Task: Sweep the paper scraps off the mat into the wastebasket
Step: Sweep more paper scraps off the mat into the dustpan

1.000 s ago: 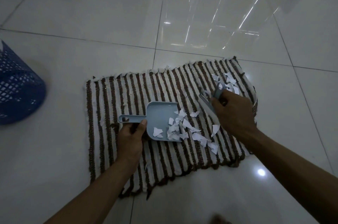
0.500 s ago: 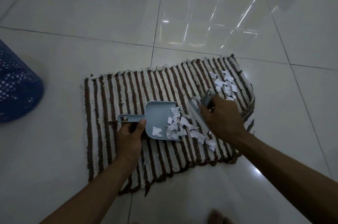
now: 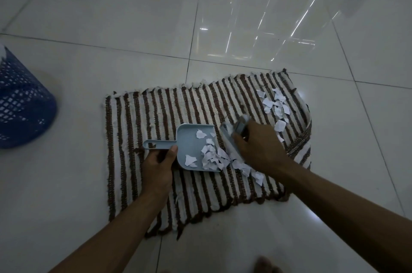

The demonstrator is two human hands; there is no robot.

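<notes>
Mid-frame, left hand (image 3: 158, 165) grips the pale-blue plastic dustpan (image 3: 189, 142); right hand (image 3: 260, 150) clamps a grey brush (image 3: 228, 136) against torn white paper scraps (image 3: 211, 156).

Dustpan (image 3: 191, 147) on mat (image 3: 145, 116), scraps (image 3: 275, 103) to its right, wastebasket (image 3: 24, 105) far left

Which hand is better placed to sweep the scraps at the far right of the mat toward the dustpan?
The right hand: it grips the small brush, and the far scraps lie just beyond it. The left hand holds the dustpan by its handle, farther away.
</notes>
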